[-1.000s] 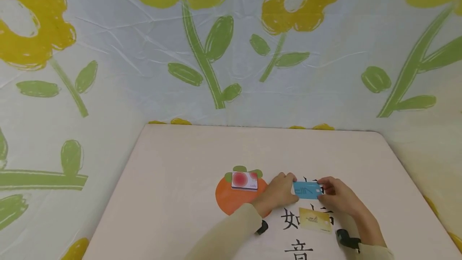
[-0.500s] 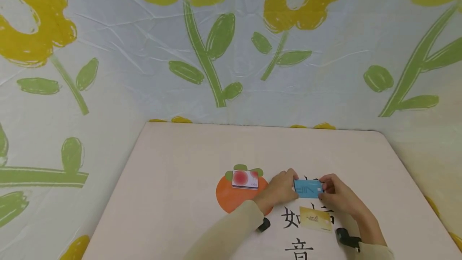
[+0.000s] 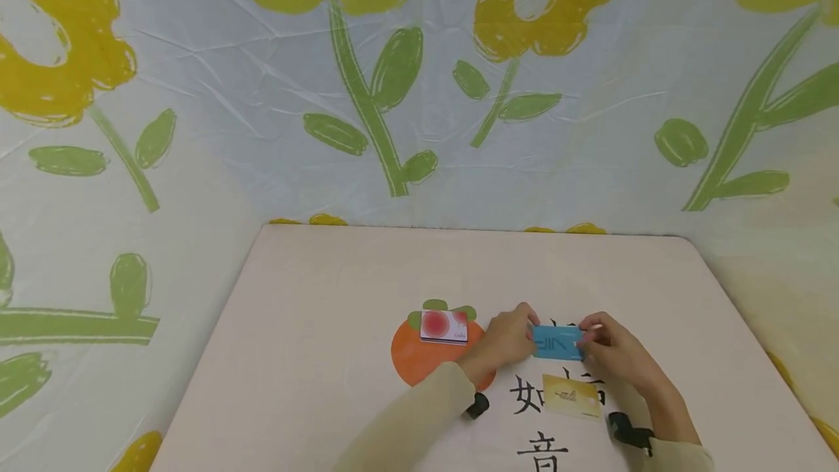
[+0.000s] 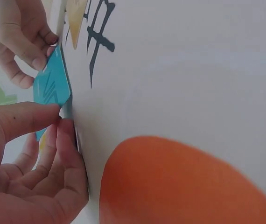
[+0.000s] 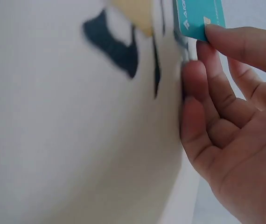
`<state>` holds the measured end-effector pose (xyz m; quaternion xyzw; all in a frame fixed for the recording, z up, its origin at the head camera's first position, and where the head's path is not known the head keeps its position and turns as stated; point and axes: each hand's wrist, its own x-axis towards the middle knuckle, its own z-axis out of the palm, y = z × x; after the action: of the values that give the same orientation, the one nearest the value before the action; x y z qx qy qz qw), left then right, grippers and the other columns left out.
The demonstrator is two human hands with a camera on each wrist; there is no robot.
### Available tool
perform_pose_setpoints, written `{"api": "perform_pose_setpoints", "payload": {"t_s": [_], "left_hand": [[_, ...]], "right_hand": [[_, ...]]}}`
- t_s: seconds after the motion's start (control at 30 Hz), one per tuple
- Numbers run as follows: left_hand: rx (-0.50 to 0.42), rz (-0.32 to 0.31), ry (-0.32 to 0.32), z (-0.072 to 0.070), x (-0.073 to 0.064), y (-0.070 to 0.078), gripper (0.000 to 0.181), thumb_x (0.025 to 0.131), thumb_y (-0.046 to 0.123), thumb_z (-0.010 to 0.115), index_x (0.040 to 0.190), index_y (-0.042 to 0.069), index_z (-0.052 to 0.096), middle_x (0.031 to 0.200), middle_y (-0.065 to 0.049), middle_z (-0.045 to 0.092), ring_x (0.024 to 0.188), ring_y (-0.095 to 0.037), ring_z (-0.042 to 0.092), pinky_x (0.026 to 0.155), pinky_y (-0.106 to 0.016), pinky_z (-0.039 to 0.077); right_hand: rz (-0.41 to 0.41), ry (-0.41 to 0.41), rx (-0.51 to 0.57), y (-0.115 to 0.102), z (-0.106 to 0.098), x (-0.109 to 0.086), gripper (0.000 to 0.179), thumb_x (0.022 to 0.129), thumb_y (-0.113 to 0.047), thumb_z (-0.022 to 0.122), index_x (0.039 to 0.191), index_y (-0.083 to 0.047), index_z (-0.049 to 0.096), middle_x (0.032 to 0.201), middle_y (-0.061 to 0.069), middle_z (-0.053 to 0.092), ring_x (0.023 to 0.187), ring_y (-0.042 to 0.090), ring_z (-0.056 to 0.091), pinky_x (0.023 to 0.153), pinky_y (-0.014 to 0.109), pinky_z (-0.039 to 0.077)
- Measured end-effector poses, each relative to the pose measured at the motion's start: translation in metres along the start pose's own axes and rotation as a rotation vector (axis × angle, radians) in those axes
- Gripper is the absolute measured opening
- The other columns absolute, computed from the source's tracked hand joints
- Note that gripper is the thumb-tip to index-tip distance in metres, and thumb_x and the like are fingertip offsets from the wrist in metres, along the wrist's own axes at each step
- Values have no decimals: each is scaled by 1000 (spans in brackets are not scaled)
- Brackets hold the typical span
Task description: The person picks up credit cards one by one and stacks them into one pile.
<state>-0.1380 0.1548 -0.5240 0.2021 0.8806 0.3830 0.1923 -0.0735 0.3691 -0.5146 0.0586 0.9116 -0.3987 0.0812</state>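
Note:
Both hands hold a blue plastic card with a chip, low over the tabletop in the head view. My left hand pinches its left end. In the left wrist view, the left thumb lies on the card's face and the fingers curl beneath. My right hand grips the opposite end. Its thumb presses by the chip in the right wrist view, with the fingers behind. Nearer the person, a yellow card lies flat on the printed black characters.
A small stack of cards, the top one white with red circles, sits on a printed orange fruit left of the hands. The pink tabletop ends at a flower-patterned cloth behind it.
The right thumb has slid from the blue card's lower corner up onto its right end, and the left thumb has shifted up from the lower left corner. The other cards stay put.

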Motion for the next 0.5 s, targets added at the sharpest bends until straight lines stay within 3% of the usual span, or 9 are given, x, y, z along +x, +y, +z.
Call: {"api": "perform_pose_setpoints", "payload": {"t_s": [0.2, 0.5], "left_hand": [[-93, -5, 28, -11, -4, -3, 36, 86, 4, 74, 111, 23, 56, 81, 7, 60, 68, -8, 53, 61, -22, 46], [-227, 14, 83, -41, -12, -19, 35, 86, 4, 68, 113, 24, 59, 87, 5, 65, 65, -8, 58, 57, -24, 48]], "right_hand": [[-66, 5, 91, -13, -3, -2, 28, 98, -9, 64, 121, -3, 50, 93, 12, 61, 82, 24, 57, 68, 27, 46], [-170, 41, 188, -37, 7, 4, 31, 98, -9, 65, 125, -3, 52, 96, 14, 64, 83, 31, 62, 70, 30, 51]]}}
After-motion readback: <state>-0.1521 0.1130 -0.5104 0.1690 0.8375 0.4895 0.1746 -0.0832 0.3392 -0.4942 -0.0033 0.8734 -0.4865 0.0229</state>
